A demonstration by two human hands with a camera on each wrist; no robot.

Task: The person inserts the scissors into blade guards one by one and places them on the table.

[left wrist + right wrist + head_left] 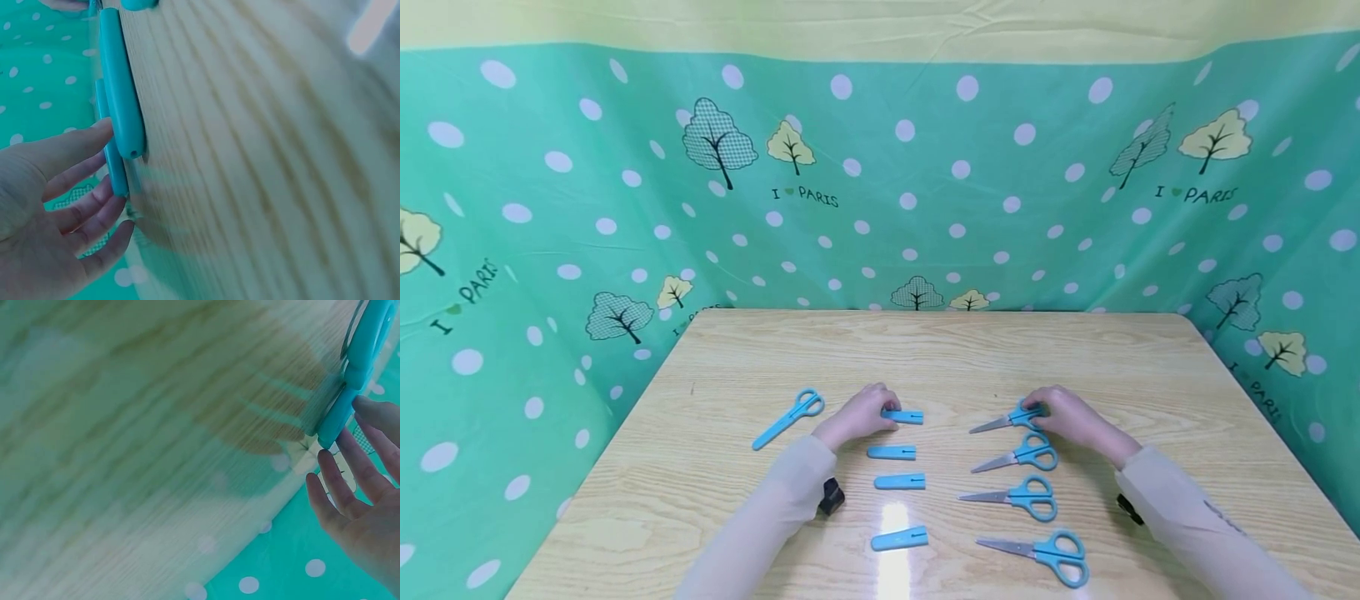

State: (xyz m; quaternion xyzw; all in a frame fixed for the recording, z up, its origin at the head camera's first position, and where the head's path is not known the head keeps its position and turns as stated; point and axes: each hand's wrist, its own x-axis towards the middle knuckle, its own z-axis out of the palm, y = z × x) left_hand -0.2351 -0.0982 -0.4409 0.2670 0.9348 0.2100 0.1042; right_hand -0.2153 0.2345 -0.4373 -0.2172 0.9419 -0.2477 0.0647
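My left hand [867, 412] pinches the left end of the farthest blue scissor cap [912, 417], thumb on the near side and fingers on the far side. In the left wrist view that cap [116, 172] lies between the thumb and fingers, partly behind the thumb. My right hand [1066, 415] holds the blue handle of the farthest scissors [1000, 423], whose bare blade points left on the table. Its thumb and fingers lie about the handle [336, 419] in the right wrist view. Part of this handle is hidden by the hand.
Nearer me, more blue caps [891, 452] form a column beside the left hand, facing a column of uncapped scissors [1017, 454] below the right hand. One capped pair of scissors [788, 419] lies left of the left hand. Polka-dot cloth [925, 208] hangs around the wooden table [940, 350].
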